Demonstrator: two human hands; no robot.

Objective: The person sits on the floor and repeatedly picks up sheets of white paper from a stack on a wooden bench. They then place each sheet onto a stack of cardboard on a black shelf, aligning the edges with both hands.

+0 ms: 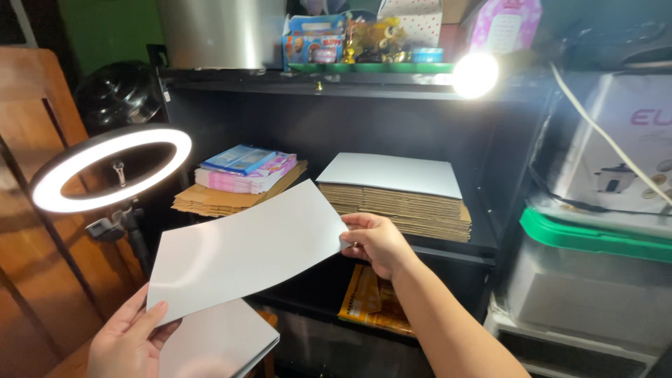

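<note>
I hold a flat grey-white sheet of card (pixel 245 252) in front of a dark shelf unit. My left hand (pixel 129 343) grips its lower left corner from beneath. My right hand (pixel 378 241) pinches its right edge. Just behind my right hand, on the shelf, lies a thick stack of brown cardboard sheets (pixel 406 206) with a grey-white sheet on top. Another grey-white sheet stack (pixel 220 343) lies below the held one, at the bottom left.
A lit ring light (pixel 105 168) on a stand is at the left. Packets on brown card (pixel 241 178) lie on the shelf's left side. Orange packets (pixel 371 301) sit on the lower shelf. Plastic bins with a green lid (pixel 595 241) stand right. A bright lamp (pixel 476 73) glares above.
</note>
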